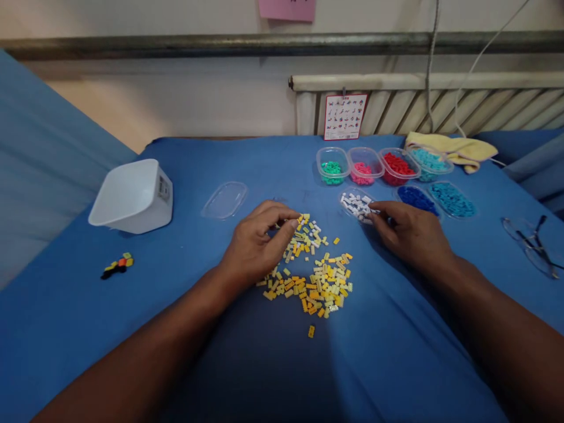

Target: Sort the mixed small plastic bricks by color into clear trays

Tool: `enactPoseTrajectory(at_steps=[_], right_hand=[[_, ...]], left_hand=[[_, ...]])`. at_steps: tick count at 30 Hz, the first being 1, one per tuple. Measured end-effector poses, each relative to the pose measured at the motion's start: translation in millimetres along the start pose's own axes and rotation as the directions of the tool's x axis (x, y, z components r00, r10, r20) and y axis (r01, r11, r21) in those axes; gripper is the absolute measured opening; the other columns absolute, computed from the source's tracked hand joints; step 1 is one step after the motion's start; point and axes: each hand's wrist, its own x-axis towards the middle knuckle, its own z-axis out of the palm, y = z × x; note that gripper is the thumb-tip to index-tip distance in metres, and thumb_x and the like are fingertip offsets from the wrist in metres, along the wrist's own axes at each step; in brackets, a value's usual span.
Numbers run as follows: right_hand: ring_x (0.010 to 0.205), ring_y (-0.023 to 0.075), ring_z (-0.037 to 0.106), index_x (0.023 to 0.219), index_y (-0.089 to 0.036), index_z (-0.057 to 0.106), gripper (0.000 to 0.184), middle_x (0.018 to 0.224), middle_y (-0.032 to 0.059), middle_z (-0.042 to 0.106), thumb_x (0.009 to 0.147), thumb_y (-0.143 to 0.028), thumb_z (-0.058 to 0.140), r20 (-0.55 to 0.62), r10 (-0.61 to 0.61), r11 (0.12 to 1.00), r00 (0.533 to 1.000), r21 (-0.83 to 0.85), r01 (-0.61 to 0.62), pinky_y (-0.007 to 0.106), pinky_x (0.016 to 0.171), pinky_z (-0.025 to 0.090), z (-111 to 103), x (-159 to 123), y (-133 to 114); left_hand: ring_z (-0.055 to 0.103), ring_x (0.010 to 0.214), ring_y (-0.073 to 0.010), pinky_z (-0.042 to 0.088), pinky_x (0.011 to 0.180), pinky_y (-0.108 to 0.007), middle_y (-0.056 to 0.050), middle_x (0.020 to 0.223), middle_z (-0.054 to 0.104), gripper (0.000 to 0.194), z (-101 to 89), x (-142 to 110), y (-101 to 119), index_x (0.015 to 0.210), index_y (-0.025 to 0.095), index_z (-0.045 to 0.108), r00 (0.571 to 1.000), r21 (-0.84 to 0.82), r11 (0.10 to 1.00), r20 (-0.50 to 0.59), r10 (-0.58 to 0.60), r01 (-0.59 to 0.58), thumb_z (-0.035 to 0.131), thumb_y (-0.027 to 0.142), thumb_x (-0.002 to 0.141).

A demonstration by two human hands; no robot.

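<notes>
My left hand (pixel 267 235) is closed in a pinch at the far edge of a loose pile of small toy bricks (pixel 328 279), mostly yellow with a few white ones. Some yellow bricks lie right at its fingertips, and I cannot make out what sits between them. My right hand (pixel 409 232) reaches to a shallow clear lid with white bricks (pixel 356 204). Its thumb and forefinger are pinched together at the lid's right edge; what they hold is too small to make out. One yellow brick (pixel 311 331) lies apart, nearer to me.
Behind the lid stand clear tubs of green (pixel 332 170), pink (pixel 362 172), red (pixel 398 164) and turquoise bricks (pixel 428 161). Lids of blue bricks (pixel 416 198) and teal bricks (pixel 452 198), plus glasses (pixel 535 244), lie right. A white tub (pixel 132 197), clear lid (pixel 225 200) and mixed bricks (pixel 118 264) are left.
</notes>
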Motion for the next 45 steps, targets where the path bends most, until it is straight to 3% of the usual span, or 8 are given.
enactPoseTrajectory(at_steps=[5, 10, 15, 17, 24, 30, 34, 45], right_hand=[[0.085, 0.0281, 0.085, 0.123, -0.016, 0.084, 0.033, 0.108, 0.0137, 0.089, 0.110, -0.038, 0.063, -0.044, -0.031, 0.997, 0.999, 0.073, 0.034, 0.038, 0.073, 0.065, -8.9, -9.9, 0.1], [0.082, 0.0261, 0.084, 0.122, -0.016, 0.083, 0.031, 0.105, 0.0128, 0.089, 0.111, -0.037, 0.063, 0.017, -0.137, 0.986, 0.990, 0.096, 0.135, 0.035, 0.068, 0.063, -13.9, -17.0, -6.1], [0.080, 0.0268, 0.084, 0.119, -0.019, 0.084, 0.031, 0.100, 0.0108, 0.088, 0.114, -0.037, 0.059, 0.062, -0.188, 0.973, 0.980, 0.151, 0.177, 0.037, 0.067, 0.064, -14.5, -18.5, -15.8], [0.079, 0.0264, 0.084, 0.118, -0.022, 0.084, 0.029, 0.100, 0.0093, 0.088, 0.114, -0.036, 0.059, 0.073, -0.191, 0.968, 0.979, 0.178, 0.176, 0.037, 0.068, 0.064, -14.6, -18.8, -18.1], [0.080, 0.0268, 0.084, 0.119, -0.021, 0.083, 0.026, 0.101, 0.0106, 0.088, 0.114, -0.033, 0.060, 0.069, -0.218, 0.963, 0.973, 0.179, 0.203, 0.038, 0.068, 0.066, -15.7, -19.9, -19.3], [0.080, 0.0288, 0.085, 0.120, -0.021, 0.081, 0.026, 0.100, 0.0109, 0.087, 0.116, -0.033, 0.058, 0.041, -0.244, 0.953, 0.969, 0.198, 0.231, 0.042, 0.069, 0.069, -14.8, -20.2, -21.7], [0.080, 0.0270, 0.084, 0.119, -0.022, 0.081, 0.024, 0.101, 0.0094, 0.087, 0.116, -0.033, 0.059, 0.035, -0.265, 0.947, 0.964, 0.195, 0.254, 0.040, 0.070, 0.069, -13.9, -20.3, -23.0], [0.082, 0.0272, 0.085, 0.120, -0.022, 0.082, 0.027, 0.102, 0.0095, 0.088, 0.114, -0.034, 0.059, 0.070, -0.270, 0.943, 0.960, 0.221, 0.249, 0.039, 0.072, 0.067, -13.4, -21.3, -25.6]], left_hand=[[0.077, 0.110, -0.0211, 0.061, 0.104, -0.039, -0.008, 0.115, 0.081, 0.015, -14.6, -1.6, -22.8, 0.115, 0.020, 0.081, 0.997, 0.096, 0.994, 0.062, 0.051, -0.057, 0.068, 0.020, 0.106], [0.077, 0.109, -0.0223, 0.061, 0.100, -0.040, -0.010, 0.116, 0.081, 0.020, -25.6, -3.2, -25.7, 0.116, 0.020, 0.081, 0.969, 0.141, 0.986, 0.241, 0.055, -0.091, 0.063, 0.023, 0.109], [0.074, 0.105, -0.0213, 0.056, 0.099, -0.038, -0.008, 0.108, 0.079, 0.023, -25.1, -3.4, -14.8, 0.111, 0.020, 0.081, 0.853, 0.097, 0.984, 0.517, 0.077, -0.148, 0.058, 0.023, 0.111], [0.073, 0.106, -0.0222, 0.054, 0.100, -0.039, -0.008, 0.108, 0.078, 0.023, -24.6, -2.8, -13.0, 0.109, 0.020, 0.081, 0.818, 0.141, 0.976, 0.572, 0.057, -0.166, 0.058, 0.025, 0.111], [0.071, 0.107, -0.0257, 0.047, 0.092, -0.042, -0.008, 0.110, 0.076, 0.023, -31.2, -0.6, -14.1, 0.110, 0.020, 0.079, 0.826, 0.349, 0.916, 0.562, -0.037, -0.196, 0.057, 0.021, 0.109], [0.070, 0.114, -0.0256, 0.046, 0.099, -0.043, -0.008, 0.117, 0.075, 0.022, -22.2, -3.0, -7.6, 0.115, 0.020, 0.079, 0.824, 0.307, 0.928, 0.566, 0.000, -0.210, 0.057, 0.023, 0.111], [0.069, 0.111, -0.0257, 0.046, 0.097, -0.042, -0.010, 0.116, 0.075, 0.025, -15.7, -1.3, -4.4, 0.114, 0.019, 0.080, 0.821, 0.343, 0.919, 0.570, -0.041, -0.193, 0.056, 0.026, 0.114], [0.068, 0.110, -0.0264, 0.042, 0.094, -0.043, -0.008, 0.116, 0.078, 0.022, -7.6, 4.1, 1.1, 0.116, 0.022, 0.079, 0.778, 0.320, 0.912, 0.628, 0.000, -0.258, 0.058, 0.028, 0.113]])
